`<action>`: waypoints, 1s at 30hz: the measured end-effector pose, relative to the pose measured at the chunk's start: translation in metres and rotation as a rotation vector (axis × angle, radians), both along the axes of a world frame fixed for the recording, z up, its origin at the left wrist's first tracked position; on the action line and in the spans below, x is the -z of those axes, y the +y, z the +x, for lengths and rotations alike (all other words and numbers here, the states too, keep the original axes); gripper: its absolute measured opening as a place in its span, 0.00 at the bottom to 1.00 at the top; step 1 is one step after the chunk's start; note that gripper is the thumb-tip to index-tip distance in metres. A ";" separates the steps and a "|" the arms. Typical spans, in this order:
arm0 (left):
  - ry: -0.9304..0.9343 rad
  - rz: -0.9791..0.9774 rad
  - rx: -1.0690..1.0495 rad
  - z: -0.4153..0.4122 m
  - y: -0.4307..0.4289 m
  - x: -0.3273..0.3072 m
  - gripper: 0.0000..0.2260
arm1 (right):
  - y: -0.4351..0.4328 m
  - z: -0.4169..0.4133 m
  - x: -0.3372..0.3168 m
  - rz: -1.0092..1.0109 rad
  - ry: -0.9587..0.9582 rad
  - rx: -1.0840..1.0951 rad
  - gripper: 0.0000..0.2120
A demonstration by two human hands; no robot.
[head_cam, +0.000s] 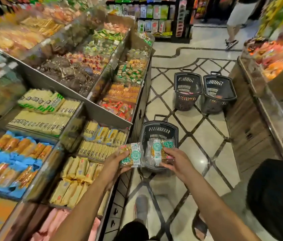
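Left hand [118,163] fingers curl around one snack packet [133,156]; right hand [175,160] fingers grip another packet [160,150] above the basket [158,131].

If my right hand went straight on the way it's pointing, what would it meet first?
Probably the black basket on the floor, just beyond the packet that the right hand holds; depth is hard to judge.
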State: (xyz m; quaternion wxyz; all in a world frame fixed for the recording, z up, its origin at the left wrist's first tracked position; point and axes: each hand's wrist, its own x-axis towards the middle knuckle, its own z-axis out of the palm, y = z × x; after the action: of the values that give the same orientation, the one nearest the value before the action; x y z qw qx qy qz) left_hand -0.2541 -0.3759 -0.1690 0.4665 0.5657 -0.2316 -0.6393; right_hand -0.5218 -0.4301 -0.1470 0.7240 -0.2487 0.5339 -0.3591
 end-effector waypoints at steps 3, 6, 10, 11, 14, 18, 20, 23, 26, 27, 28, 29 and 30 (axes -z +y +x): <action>-0.023 0.013 0.046 -0.003 -0.052 0.019 0.40 | -0.031 -0.007 0.001 -0.010 0.003 0.047 0.16; -0.033 0.046 0.129 -0.014 -0.096 0.026 0.32 | -0.057 -0.015 0.003 -0.007 0.011 0.088 0.15; -0.062 0.101 0.206 -0.020 -0.143 0.038 0.23 | -0.087 -0.028 0.018 0.016 0.032 0.160 0.16; -0.091 0.108 0.227 -0.021 -0.152 0.043 0.24 | -0.093 -0.032 0.024 0.024 0.039 0.173 0.16; -0.089 0.173 0.183 -0.024 -0.176 0.059 0.27 | -0.109 -0.041 0.045 0.075 0.074 0.224 0.13; -0.077 0.256 0.155 -0.030 -0.203 0.084 0.36 | -0.132 -0.053 0.079 0.107 0.105 0.256 0.11; -0.093 0.277 0.161 -0.035 -0.215 0.093 0.37 | -0.146 -0.058 0.092 0.153 0.125 0.258 0.10; -0.147 0.324 0.117 -0.048 -0.237 0.097 0.23 | -0.173 -0.065 0.113 0.205 0.129 0.223 0.08; -0.186 0.351 0.122 -0.061 -0.257 0.118 0.12 | -0.201 -0.065 0.132 0.217 0.130 0.154 0.05; -0.188 0.351 0.123 -0.065 -0.263 0.128 0.10 | -0.210 -0.065 0.142 0.216 0.132 0.132 0.06; -0.190 0.353 0.113 -0.066 -0.268 0.141 0.10 | -0.219 -0.064 0.154 0.223 0.132 0.115 0.07; -0.194 0.362 0.100 -0.068 -0.275 0.156 0.11 | -0.228 -0.064 0.169 0.232 0.131 0.102 0.10; -0.197 0.382 0.092 -0.069 -0.280 0.170 0.13 | -0.236 -0.062 0.184 0.243 0.140 0.091 0.13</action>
State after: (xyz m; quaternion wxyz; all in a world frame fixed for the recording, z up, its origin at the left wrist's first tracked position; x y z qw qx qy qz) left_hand -0.3230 -0.6560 -0.3391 0.2964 0.6924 -0.1760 -0.6339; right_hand -0.5842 -0.6665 -0.3308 0.6928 -0.1592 0.6333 -0.3060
